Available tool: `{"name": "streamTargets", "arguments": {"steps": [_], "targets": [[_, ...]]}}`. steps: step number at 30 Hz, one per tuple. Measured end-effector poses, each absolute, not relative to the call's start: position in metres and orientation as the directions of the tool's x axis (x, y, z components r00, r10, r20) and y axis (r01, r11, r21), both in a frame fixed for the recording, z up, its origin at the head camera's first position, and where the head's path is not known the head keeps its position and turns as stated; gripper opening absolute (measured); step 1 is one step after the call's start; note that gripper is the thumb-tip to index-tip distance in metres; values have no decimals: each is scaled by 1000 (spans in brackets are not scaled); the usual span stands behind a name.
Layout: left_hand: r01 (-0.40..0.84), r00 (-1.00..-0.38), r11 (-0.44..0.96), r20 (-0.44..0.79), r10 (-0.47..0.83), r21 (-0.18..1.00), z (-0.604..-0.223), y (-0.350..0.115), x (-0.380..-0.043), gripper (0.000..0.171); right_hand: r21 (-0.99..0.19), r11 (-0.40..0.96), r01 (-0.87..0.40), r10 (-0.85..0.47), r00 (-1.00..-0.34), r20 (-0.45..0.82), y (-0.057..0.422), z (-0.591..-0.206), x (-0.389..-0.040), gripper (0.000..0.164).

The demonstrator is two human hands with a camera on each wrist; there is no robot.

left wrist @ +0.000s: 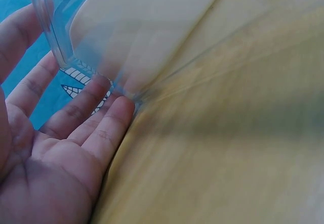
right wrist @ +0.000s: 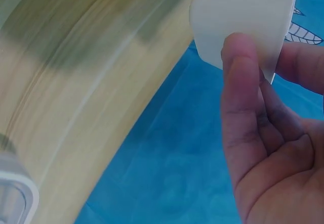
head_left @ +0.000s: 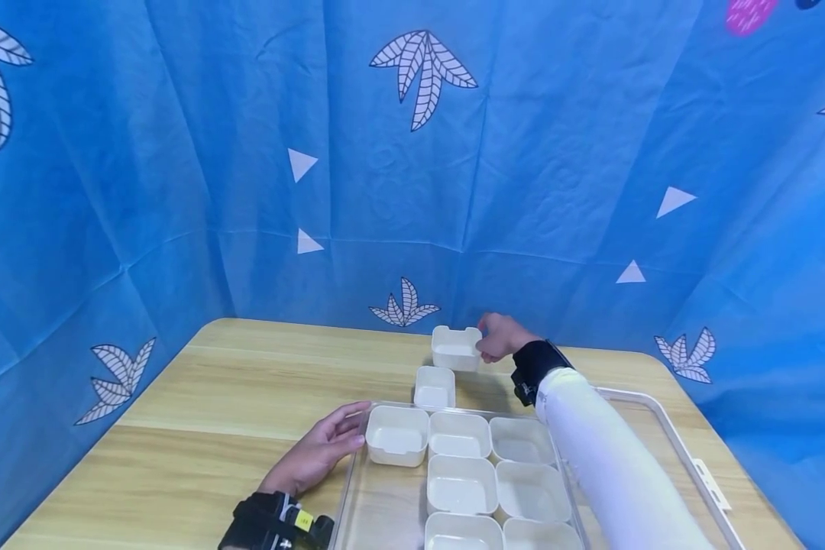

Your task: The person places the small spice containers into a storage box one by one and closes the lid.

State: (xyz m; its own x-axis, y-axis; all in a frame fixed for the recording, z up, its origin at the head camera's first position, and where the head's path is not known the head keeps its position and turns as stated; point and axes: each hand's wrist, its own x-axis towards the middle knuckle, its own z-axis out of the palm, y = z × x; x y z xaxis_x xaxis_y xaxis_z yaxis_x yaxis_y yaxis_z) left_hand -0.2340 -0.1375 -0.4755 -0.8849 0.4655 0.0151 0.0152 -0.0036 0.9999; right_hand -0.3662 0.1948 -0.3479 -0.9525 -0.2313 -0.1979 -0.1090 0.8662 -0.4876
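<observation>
My right hand point(head_left: 500, 336) pinches the right wall of a cream plastic bin point(head_left: 456, 353) near the table's back edge. The right wrist view shows thumb and fingers on either side of the bin's wall point(right wrist: 243, 11). A smaller cream bin point(head_left: 435, 387) stands just in front of it. My left hand point(head_left: 323, 451) rests against the back left corner of a clear plastic box point(head_left: 378, 508), fingers fairly straight; the left wrist view has the fingertips point(left wrist: 121, 107) on its clear wall. Inside the box several cream bins point(head_left: 462, 485) sit in rows, one point(head_left: 397, 435) at the back left corner.
A clear lid with a white rim point(head_left: 687, 451) lies at the right on the wooden table point(head_left: 179, 428), under my right sleeve point(head_left: 612, 458). Blue patterned cloth point(head_left: 412, 191) hangs behind the table and at both sides.
</observation>
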Motion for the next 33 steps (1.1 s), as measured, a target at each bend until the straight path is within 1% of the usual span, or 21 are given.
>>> {"name": "streamTargets", "arguments": {"steps": [5,11,16,24,33], "targets": [[18,-890,12,11,457,1000,-476,-137,-233,61,-473,873,-119,-227,-957,-179,196,-342,-361,41],[26,-891,25,12,455,999,-475,-138,-234,61,-497,860,-115,-229,-957,-176,197,-336,-357,40],[28,-890,26,13,457,999,-476,-138,-234,61,-473,870,-137,-234,-960,-154,200,-334,-356,38],[30,-889,26,15,458,999,-476,-138,-235,64,-483,865,-135,-242,-956,-166,202,-327,-350,39],[34,-884,11,25,467,999,-475,-139,-234,64,-460,865,-198,-291,-946,-140,201,-320,-339,36]]}}
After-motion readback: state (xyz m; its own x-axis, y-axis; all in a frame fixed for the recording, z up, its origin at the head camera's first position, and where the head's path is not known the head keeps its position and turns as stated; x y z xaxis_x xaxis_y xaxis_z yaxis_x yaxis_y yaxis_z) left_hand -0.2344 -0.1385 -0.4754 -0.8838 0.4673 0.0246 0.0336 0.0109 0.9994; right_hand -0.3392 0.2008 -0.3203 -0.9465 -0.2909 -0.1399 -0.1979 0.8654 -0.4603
